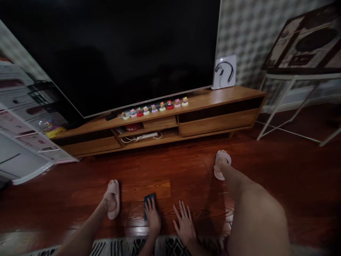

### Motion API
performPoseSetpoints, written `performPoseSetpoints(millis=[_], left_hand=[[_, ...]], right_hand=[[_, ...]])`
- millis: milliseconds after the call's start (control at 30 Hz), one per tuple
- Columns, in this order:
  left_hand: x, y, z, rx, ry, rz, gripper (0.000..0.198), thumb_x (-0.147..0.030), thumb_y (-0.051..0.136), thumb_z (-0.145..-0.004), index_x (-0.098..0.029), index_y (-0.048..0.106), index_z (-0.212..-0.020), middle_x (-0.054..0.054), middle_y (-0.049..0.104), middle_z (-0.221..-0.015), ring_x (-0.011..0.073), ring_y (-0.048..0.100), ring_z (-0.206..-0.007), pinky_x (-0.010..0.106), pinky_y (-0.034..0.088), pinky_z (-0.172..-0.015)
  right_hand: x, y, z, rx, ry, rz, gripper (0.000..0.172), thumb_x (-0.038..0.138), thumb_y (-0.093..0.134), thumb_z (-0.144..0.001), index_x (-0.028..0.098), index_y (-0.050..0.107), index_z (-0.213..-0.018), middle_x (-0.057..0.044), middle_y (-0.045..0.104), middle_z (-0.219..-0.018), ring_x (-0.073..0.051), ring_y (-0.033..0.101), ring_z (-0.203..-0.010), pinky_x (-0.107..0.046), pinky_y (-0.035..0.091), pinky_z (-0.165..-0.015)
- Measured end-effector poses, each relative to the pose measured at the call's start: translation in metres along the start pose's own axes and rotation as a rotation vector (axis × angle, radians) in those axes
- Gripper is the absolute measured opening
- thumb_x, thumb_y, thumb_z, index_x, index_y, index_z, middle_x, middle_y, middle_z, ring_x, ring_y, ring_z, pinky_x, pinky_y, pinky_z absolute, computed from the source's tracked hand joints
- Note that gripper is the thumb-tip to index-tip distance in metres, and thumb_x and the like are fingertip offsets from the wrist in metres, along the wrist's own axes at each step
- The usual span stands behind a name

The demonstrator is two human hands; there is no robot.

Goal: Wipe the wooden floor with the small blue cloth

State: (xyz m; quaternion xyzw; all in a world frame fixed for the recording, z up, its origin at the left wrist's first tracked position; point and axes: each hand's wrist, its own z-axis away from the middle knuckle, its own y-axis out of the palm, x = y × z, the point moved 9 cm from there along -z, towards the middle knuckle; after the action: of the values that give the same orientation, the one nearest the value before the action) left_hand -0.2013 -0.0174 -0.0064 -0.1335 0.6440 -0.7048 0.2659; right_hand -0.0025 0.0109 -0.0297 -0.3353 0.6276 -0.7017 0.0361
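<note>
My left hand [152,217] lies over a flat dark blue piece [151,196] on the wooden floor, its fingers stretched forward across it. The piece looks like a folded cloth or pad; I cannot tell which, and my hand hides part of it. To the right, my right hand [184,224] rests with spread fingers on or just above the bare boards, holding nothing. Both hands are between my two feet, which wear pale pink slippers [114,199].
Ahead stands a low wooden TV cabinet [215,126] with a row of small colourful figurines [154,108] and a large dark television [119,53]. A white-legged stand [290,96] is at right, a drawer unit [21,103] at left. A patterned rug [114,247] lies below my hands.
</note>
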Motion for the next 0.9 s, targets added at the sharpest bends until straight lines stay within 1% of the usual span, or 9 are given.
performPoseSetpoints(millis=[100,200,300,367,433,533,600,800,900], left_hand=[[-0.032,0.028,0.02,0.012,-0.014,0.041,0.104,-0.032,0.06,-0.065,-0.051,0.018,-0.158,-0.014,0.007,-0.172,0.0411,0.015,-0.155,0.063,0.029,-0.119],[-0.043,0.037,0.032,0.013,-0.019,0.065,0.1,-0.031,0.058,-0.069,-0.043,0.017,-0.16,-0.008,0.004,-0.173,0.0355,0.01,-0.157,0.058,0.026,-0.122],[-0.035,0.026,0.024,0.0,-0.013,0.078,0.094,-0.03,0.056,-0.075,-0.037,0.021,-0.162,-0.003,0.007,-0.173,0.0295,0.004,-0.158,0.054,0.022,-0.125],[-0.027,0.011,0.009,-0.012,-0.006,0.083,0.085,-0.03,0.051,-0.082,-0.033,0.022,-0.162,0.001,0.01,-0.173,0.0274,0.003,-0.159,0.056,0.017,-0.127],[-0.02,-0.006,-0.012,-0.018,-0.035,0.091,0.073,-0.03,0.042,-0.091,-0.031,0.025,-0.162,0.004,0.016,-0.172,0.0271,0.008,-0.159,0.059,0.015,-0.126],[-0.016,-0.023,-0.036,-0.026,-0.117,0.104,0.063,-0.029,0.032,-0.097,-0.027,0.029,-0.16,0.01,0.023,-0.17,0.0294,0.02,-0.157,0.064,0.023,-0.123],[-0.019,-0.022,-0.039,-0.034,-0.138,0.107,0.062,-0.028,0.03,-0.098,-0.024,0.029,-0.16,0.013,0.024,-0.169,0.0317,0.023,-0.156,0.066,0.026,-0.122],[-0.032,0.012,-0.004,-0.109,-0.019,0.042,0.068,-0.018,0.032,-0.094,-0.024,0.024,-0.162,0.01,0.021,-0.17,0.0294,0.016,-0.158,0.06,0.019,-0.127],[-0.034,0.015,0.007,-0.083,-0.007,0.052,0.07,-0.015,0.034,-0.092,-0.023,0.024,-0.162,0.01,0.019,-0.171,0.029,0.014,-0.158,0.057,0.018,-0.128]], right_hand=[[0.003,-0.005,0.001,0.041,0.008,0.007,0.066,0.038,0.043,-0.097,0.031,0.026,-0.161,-0.003,0.014,-0.171,-0.028,0.014,-0.158,-0.056,0.01,-0.127],[0.006,-0.008,0.001,0.059,0.014,0.024,0.068,0.035,0.046,-0.096,0.029,0.027,-0.161,-0.005,0.013,-0.17,-0.028,0.013,-0.158,-0.055,0.007,-0.127],[0.009,-0.011,0.003,0.03,-0.005,0.029,0.065,0.038,0.043,-0.098,0.03,0.027,-0.161,-0.004,0.012,-0.171,-0.029,0.011,-0.158,-0.055,0.007,-0.127],[0.01,-0.011,0.003,0.013,-0.013,0.029,0.065,0.039,0.042,-0.099,0.03,0.027,-0.161,-0.004,0.011,-0.171,-0.029,0.011,-0.158,-0.056,0.007,-0.127],[0.008,-0.009,0.004,0.008,-0.011,0.029,0.065,0.039,0.042,-0.099,0.031,0.026,-0.161,-0.004,0.01,-0.171,-0.028,0.011,-0.158,-0.056,0.007,-0.127],[0.005,-0.003,0.003,0.012,-0.007,0.024,0.065,0.041,0.042,-0.099,0.032,0.026,-0.161,-0.003,0.01,-0.171,-0.028,0.011,-0.158,-0.056,0.006,-0.127],[0.002,0.001,0.001,0.02,0.002,0.019,0.065,0.043,0.043,-0.099,0.032,0.028,-0.161,-0.003,0.011,-0.17,-0.029,0.011,-0.158,-0.056,0.006,-0.127],[-0.003,0.004,0.001,0.017,0.01,0.027,0.064,0.043,0.042,-0.098,0.033,0.031,-0.16,-0.004,0.016,-0.17,-0.029,0.014,-0.158,-0.056,0.01,-0.127],[-0.002,0.005,0.001,0.021,0.009,0.052,0.063,0.041,0.041,-0.098,0.031,0.033,-0.16,-0.005,0.02,-0.17,-0.03,0.014,-0.158,-0.058,0.009,-0.126]])
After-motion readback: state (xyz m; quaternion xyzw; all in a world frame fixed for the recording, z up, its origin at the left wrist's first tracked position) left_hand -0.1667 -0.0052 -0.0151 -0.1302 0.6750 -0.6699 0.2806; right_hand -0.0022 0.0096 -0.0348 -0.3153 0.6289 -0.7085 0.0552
